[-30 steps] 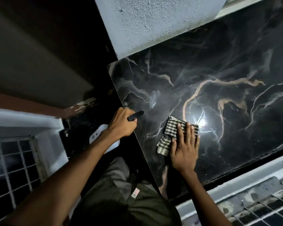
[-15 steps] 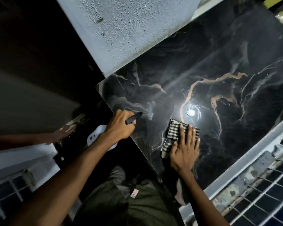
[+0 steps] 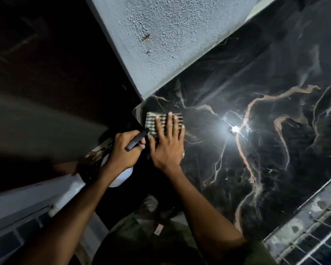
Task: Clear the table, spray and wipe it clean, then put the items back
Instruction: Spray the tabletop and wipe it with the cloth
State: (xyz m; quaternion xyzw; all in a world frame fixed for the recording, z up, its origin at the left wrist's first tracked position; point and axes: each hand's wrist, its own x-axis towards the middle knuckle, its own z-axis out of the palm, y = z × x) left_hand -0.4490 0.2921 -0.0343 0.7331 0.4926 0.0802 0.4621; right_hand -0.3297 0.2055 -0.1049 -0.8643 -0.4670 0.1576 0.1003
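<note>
The black marble table [image 3: 266, 150] with tan and white veins fills the right of the view. A checked cloth [image 3: 155, 121] lies at the table's far left corner. My right hand [image 3: 166, 144] presses flat on the cloth with fingers spread. My left hand [image 3: 124, 150] hangs just off the table's left edge, shut on a white spray bottle [image 3: 120, 176] with a black nozzle [image 3: 137, 139]. Most of the bottle is hidden under my hand.
A rough white wall [image 3: 170, 39] rises behind the table's far edge. A window grille [image 3: 304, 240] runs along the table's right side. A bright light reflection [image 3: 234, 128] glares on the marble. Darkness lies to the left.
My right hand has slid the cloth from the near middle of the table up to its far left corner. The left hand stays by the edge with the bottle.
</note>
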